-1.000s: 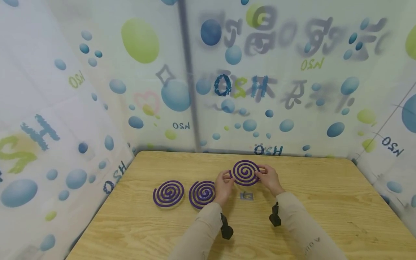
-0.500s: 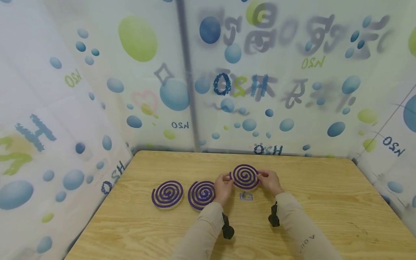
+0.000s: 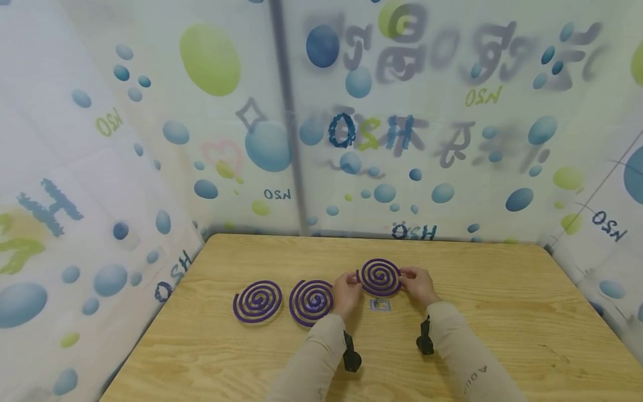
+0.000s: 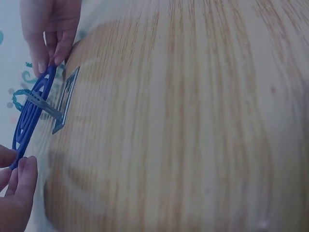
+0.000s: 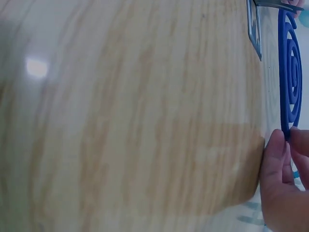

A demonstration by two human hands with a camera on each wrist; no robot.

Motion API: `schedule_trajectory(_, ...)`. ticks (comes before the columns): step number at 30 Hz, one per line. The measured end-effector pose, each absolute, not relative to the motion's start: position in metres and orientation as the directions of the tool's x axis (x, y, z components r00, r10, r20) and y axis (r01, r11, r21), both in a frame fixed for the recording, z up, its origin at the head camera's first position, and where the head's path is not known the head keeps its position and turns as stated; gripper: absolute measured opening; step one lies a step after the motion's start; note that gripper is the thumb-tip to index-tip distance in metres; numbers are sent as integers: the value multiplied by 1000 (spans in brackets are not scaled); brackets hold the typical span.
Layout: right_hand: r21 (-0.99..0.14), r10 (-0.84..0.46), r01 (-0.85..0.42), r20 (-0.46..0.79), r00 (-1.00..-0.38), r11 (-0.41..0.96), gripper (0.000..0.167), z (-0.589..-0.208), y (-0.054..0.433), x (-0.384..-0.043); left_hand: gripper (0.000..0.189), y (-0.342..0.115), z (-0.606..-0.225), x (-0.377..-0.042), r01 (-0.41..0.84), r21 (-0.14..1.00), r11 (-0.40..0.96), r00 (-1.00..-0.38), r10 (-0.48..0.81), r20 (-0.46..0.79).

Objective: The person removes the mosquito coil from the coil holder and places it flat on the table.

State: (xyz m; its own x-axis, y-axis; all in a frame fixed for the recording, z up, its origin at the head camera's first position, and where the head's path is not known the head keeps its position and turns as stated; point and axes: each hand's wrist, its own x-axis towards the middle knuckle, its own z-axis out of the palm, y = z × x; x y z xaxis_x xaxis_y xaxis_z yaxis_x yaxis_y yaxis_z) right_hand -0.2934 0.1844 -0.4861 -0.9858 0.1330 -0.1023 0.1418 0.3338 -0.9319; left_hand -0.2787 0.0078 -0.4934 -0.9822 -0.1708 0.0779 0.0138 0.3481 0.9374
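While the left hand [image 3: 348, 293] and the right hand [image 3: 419, 283] are pinching its opposite edges, the flat, round, purple spiral coil [image 3: 380, 277] is spanning the gap between them, above the small silvery metal stand [image 4: 56, 114] and looking roughly parallel to its base [image 4: 58, 126]. Neither hand is lying clearly nearer the stand. Its prong [image 4: 42, 102] is reaching toward the coil's middle; whether they are touching, I cannot tell.

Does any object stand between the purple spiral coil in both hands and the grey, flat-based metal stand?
No, nothing visible stands between the held purple spiral coil and the grey, flat-based metal stand. In the left wrist view, the stand's raised prong overlaps the coil; whether they touch is unclear.
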Motion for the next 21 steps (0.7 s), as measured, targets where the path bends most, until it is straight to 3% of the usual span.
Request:
schedule_trajectory(10,-923,134,141,-98,-986,358,26,-489,185,-293,23,9,-494,-279,-13,928,374,-989,-139,42)
schedule_trajectory(21,-923,123,152,-115,-986,354,27,-489,186,-292,27,10,-491,-275,-47,952,302,-994,-107,-15)
